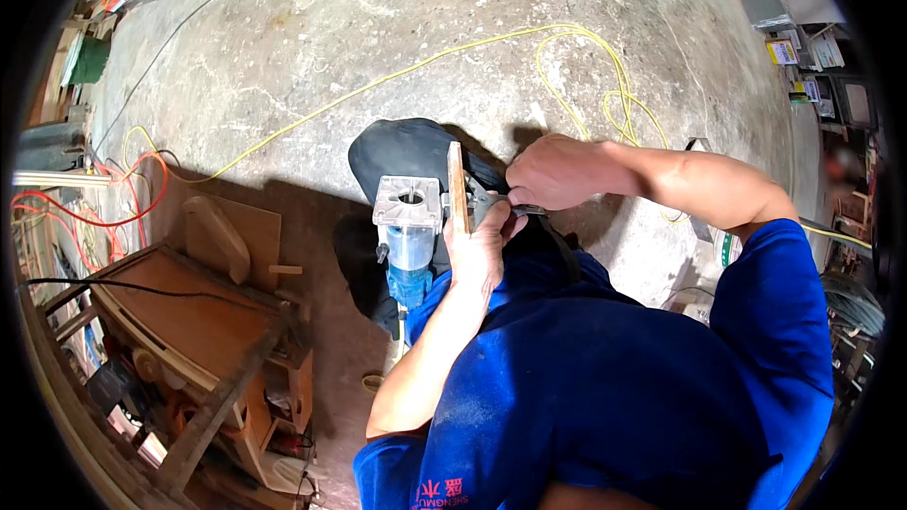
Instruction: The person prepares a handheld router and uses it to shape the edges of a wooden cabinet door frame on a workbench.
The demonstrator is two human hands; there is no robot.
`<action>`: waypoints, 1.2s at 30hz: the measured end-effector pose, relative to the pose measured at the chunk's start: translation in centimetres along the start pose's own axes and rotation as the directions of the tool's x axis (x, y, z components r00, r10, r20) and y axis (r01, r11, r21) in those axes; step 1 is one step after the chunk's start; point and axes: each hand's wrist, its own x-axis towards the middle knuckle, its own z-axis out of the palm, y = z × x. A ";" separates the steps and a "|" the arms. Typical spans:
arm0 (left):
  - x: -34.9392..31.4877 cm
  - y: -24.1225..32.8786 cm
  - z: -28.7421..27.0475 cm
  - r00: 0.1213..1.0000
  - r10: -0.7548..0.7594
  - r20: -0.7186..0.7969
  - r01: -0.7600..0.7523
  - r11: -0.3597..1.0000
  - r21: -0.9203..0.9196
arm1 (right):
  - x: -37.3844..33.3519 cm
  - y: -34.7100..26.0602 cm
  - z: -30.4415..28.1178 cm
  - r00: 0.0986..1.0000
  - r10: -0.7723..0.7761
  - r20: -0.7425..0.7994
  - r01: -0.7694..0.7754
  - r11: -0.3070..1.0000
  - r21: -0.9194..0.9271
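A narrow wooden strip (457, 191) stands on edge before my lap, with a grey metal fitting (484, 201) against its right side. My left hand (480, 247) is closed round the lower part of both. Close by on the right, my right hand (556, 173) has its fingers curled together at the fitting; what they pinch is hidden. A dark slim piece (531, 211) sticks out below those fingers. Just left of the strip, a blue trim router (411, 255) rests with its square metal base (408, 212) upward, touched by neither hand.
A yellow cable (378, 82) runs across the concrete floor (312, 47) and loops on the right. Red hose (156, 212) coils at the left. A wooden frame (203, 425) and brown board (179, 297) stand at lower left. Shelved goods line the far right.
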 end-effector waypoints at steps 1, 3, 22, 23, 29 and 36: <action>-0.2 0.0 0.0 1.000 0.002 -0.013 -0.002 1.000 -0.001 | 0.4 -0.4 -0.3 0.997 0.066 0.043 -0.070 0.993 0.095; -0.5 0.2 0.1 0.999 0.003 -0.033 -0.003 1.000 0.006 | 0.8 -0.9 -0.8 0.972 0.189 0.142 -0.222 0.935 0.277; 0.0 0.5 -0.3 1.000 -0.013 0.005 0.013 1.000 0.005 | -0.2 0.3 0.0 0.981 -0.014 -0.194 0.046 0.986 0.163; -0.2 0.6 -0.3 1.000 -0.015 0.002 0.015 1.000 0.009 | 0.0 0.3 0.1 0.985 0.024 -0.171 0.013 0.976 0.216; -0.2 0.6 -0.1 1.000 -0.008 -0.001 0.008 1.000 -0.016 | -1.3 1.3 1.4 0.810 -0.236 -0.536 0.364 0.920 0.144; -0.1 0.4 -0.1 0.999 -0.019 -0.027 0.018 0.999 -0.031 | -3.0 0.3 -1.1 0.962 0.015 -0.273 0.139 0.834 0.533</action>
